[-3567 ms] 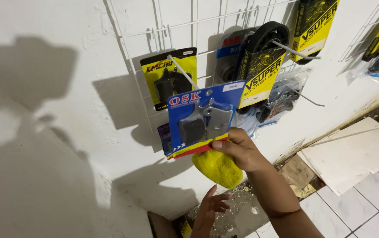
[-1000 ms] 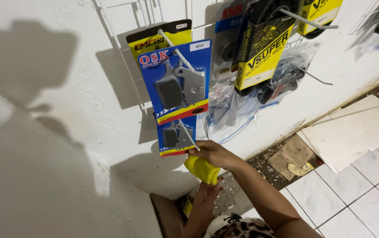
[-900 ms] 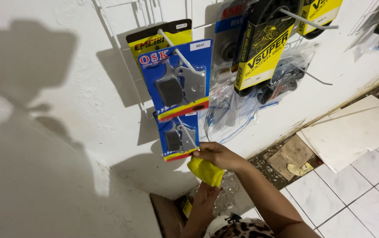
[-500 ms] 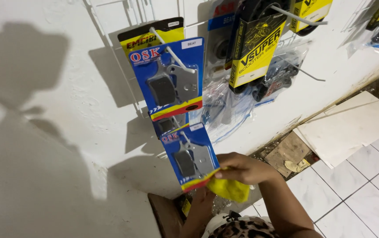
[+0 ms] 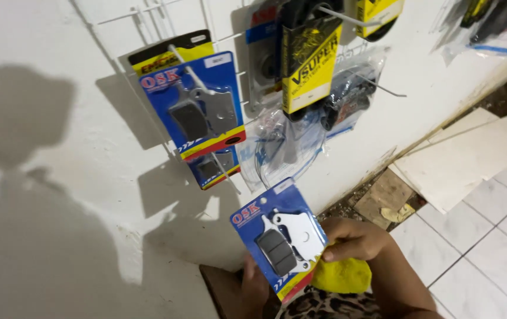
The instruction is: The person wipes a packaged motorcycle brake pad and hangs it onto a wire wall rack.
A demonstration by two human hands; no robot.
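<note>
While both hands grip: blue pack (image 5: pixel 280 236) now unhooked (lowered) | cloth (image 5: pixel 342 275) beneath

White wire rack (image 5: pixel 147 12) fixed to the white wall (image 5: pixel 47 195), hooks carrying blue brake-pad cards (image 5: pixel 197 109), a yellow-black pack (image 5: pixel 308 62) and clear plastic bags (image 5: pixel 283 150). Below, white tiled floor (image 5: pixel 489 236) w/ a pale board (image 5: pixel 460 162) lying flat by the wall.
</note>
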